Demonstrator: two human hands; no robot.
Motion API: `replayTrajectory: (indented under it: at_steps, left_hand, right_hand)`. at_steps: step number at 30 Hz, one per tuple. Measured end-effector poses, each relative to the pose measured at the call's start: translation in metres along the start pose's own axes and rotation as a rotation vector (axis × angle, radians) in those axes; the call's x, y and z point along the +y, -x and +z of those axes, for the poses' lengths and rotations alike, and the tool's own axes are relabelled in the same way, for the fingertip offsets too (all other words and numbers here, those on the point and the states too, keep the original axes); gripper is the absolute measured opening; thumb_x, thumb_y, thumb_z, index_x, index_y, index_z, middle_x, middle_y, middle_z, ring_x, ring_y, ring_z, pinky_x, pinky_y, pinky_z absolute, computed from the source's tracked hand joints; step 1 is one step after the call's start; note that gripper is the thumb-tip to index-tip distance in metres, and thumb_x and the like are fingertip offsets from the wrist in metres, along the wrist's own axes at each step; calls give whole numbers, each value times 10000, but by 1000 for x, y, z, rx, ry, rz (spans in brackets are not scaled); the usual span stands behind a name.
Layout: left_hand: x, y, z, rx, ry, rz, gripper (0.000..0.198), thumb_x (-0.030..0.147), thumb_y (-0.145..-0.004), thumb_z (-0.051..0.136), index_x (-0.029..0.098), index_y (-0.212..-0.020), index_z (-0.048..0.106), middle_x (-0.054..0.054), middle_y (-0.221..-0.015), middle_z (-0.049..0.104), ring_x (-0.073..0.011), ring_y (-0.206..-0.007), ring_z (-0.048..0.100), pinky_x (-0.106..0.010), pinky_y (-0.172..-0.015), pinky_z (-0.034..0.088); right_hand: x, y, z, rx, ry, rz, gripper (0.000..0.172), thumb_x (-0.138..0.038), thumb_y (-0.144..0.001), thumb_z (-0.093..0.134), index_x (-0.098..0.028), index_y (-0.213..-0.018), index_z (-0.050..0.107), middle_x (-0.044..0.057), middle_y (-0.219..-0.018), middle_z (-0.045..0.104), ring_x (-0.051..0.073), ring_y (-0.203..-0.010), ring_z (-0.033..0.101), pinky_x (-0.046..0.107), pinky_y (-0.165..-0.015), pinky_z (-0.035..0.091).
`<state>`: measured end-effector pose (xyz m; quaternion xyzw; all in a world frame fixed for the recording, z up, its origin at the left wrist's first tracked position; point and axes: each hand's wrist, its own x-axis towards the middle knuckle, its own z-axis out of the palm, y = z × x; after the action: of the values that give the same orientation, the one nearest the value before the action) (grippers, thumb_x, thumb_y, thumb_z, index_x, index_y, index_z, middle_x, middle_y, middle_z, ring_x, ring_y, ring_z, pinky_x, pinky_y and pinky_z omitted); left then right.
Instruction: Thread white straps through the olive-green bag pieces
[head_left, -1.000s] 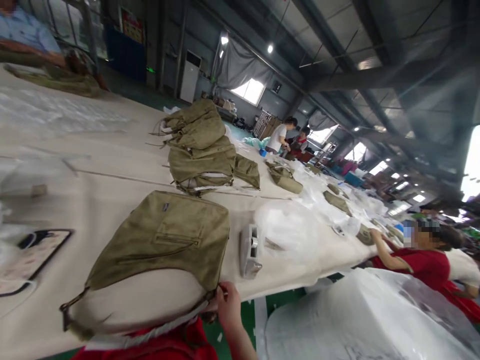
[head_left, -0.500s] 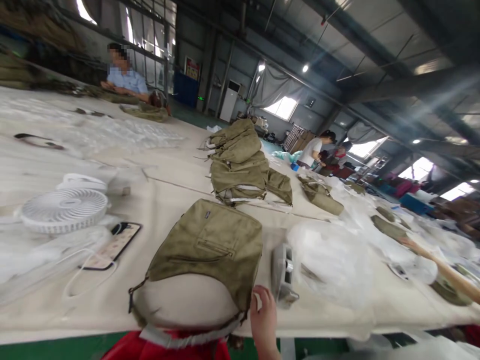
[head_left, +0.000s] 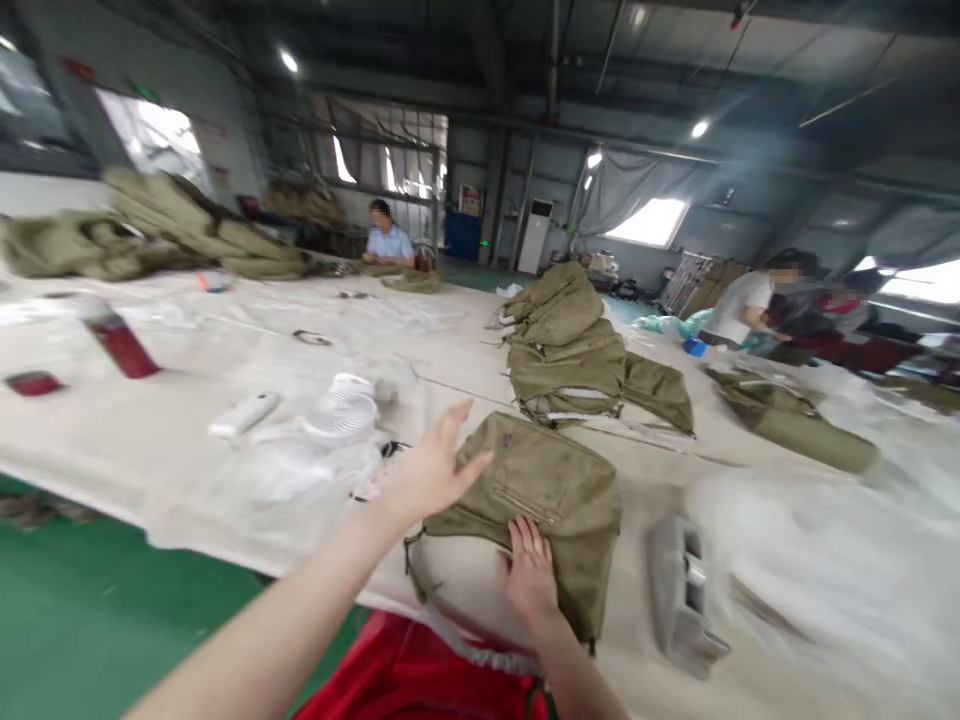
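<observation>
Fingers point(head_left: 528, 538) of our right hand point(head_left: 532, 580) rest on the olive bag point(head_left: 574, 480), gripping nothing we can see

Slightly parted, they touch the cloth just below its zip point(head_left: 525, 504), while our left hand point(head_left: 427, 482) is raised at the bag's left edge, thumb and fingers splayed wide and empty; the bag lies before us on the pale table point(head_left: 187, 425), between the white fan point(head_left: 341, 415) and the grey tape dispenser point(head_left: 679, 600)
</observation>
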<state>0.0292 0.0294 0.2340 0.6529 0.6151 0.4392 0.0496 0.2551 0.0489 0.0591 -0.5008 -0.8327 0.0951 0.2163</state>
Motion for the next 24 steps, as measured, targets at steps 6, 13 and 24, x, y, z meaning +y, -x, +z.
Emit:
replayTrajectory:
  at_steps: [6,13,24]
  left_hand:
    - [-73,89,46,-282,-331,-716,734,338,-787,529,-59,-1356,287,-305,-1354,427,-349,-1277,417,-430,-1021,360]
    - [-90,123,52,-293,-77,-753,708,301,-777,548,55,-1389,293,-143,-1052,673,-240,-1028,610,-311,-887,446]
    - [-118,151,43,-307,106,-475,492,575,-739,460,282,-1125,541,49,-951,731,-235,-981,649,-323,-865,493]
  right_hand:
    - [23,9,34,26,80,-70,505,-380,-850,420,-191,-1310,510,85,-1411,451,283,-1312,377,473,-1057,288]
    - [29,17,40,74,129,-119,537,-411,-863,393,-134,-1313,489,120,-1396,463,280,-1285,404,434,-1048,310]
    - [-10,49,5,203,-34,81,312,-131,-764,515,-188,-1066,573,94,-1214,575,232,-1203,458,397,-1057,327]
